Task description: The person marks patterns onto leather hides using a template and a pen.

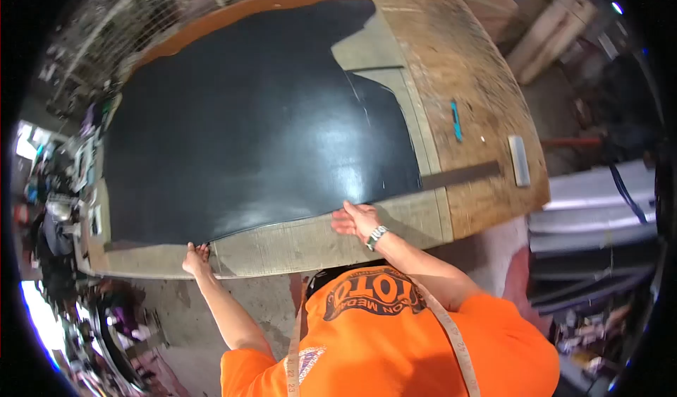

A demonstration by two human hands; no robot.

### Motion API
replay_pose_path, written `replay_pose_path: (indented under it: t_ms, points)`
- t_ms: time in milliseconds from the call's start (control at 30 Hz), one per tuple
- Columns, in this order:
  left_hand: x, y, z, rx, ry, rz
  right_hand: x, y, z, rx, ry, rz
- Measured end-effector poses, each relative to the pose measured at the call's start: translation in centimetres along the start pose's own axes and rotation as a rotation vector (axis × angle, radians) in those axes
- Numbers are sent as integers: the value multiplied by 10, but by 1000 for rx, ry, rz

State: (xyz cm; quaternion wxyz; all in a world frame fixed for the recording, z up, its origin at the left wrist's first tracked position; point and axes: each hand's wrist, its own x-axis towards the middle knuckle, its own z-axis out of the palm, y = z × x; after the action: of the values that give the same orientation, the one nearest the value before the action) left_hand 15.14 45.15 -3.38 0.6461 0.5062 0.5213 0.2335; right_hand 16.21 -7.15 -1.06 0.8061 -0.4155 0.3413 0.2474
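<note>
A large sheet of black leather [261, 129] spreads over the table, its near edge running in front of me. My left hand [197, 259] is at that edge toward the left, with thumb and curled fingers closed on it. Farther right, my right hand [357, 222] meets the same edge; its thumb is up by the leather and its fingers are apart. A long dark flat strip [462, 176] sticks out from under the leather's right corner. Part of the strip is hidden beneath the leather.
The table's bare wood [458, 51] shows on the right, bearing a teal utility knife [456, 120] and a pale metal bar [519, 161]. Brown leather [211, 23] lies along the far edge. Stacked sheets [592, 217] stand beyond the right corner. A measuring tape [458, 344] hangs around my neck.
</note>
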Motion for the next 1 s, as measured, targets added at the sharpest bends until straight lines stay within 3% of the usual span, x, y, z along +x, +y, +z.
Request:
replay_pose_path:
  t_ms: [67, 100, 167, 233, 267, 367, 433, 500, 600, 633, 667, 733, 767, 833, 1000]
  points:
    - [-15, -6, 6, -1, -28, -36, -4, -31, -29, -188, -190, 152]
    - [-35, -9, 4, 84, -212, -26, -11, -44, -45, -267, -276, 228]
    - [-81, -37, 35, 35, -128, -78, -36, -77, -83, -571, -306, 6]
    - [-143, -56, 66, 53, -56, -51, -52, -109, -129, -815, -276, -363]
    - [-183, -59, 84, 63, -44, -35, -53, -126, -153, -766, -231, -467]
    - [-224, -106, 102, -11, -227, 9, -64, -180, -210, -803, -30, -631]
    - [-315, -95, 147, 3, -88, -27, -78, -221, -223, -1135, 194, -755]
    - [-365, -97, 169, 48, -127, -84, -63, -236, -246, -1249, 272, -849]
    - [-402, -114, 180, 109, -253, -154, -57, -234, -289, -1512, 231, -1000]
    - [-406, -117, 179, 157, -419, -216, -46, -237, -290, -1595, 144, -1099]
    - [-440, -101, 198, 206, -317, -145, -50, -230, -288, -1600, 196, -1249]
    - [-434, -118, 199, 117, -198, -93, -46, -230, -291, -1558, 54, -1141]
    - [-426, -129, 197, -77, -196, -90, -44, -227, -291, -1547, 22, -1160]
    - [-422, -132, 197, -13, -125, -125, -45, -220, -314, -1672, 40, -1049]
    - [-426, -134, 196, 4, 51, -83, -55, -207, -320, -1583, 9, -926]
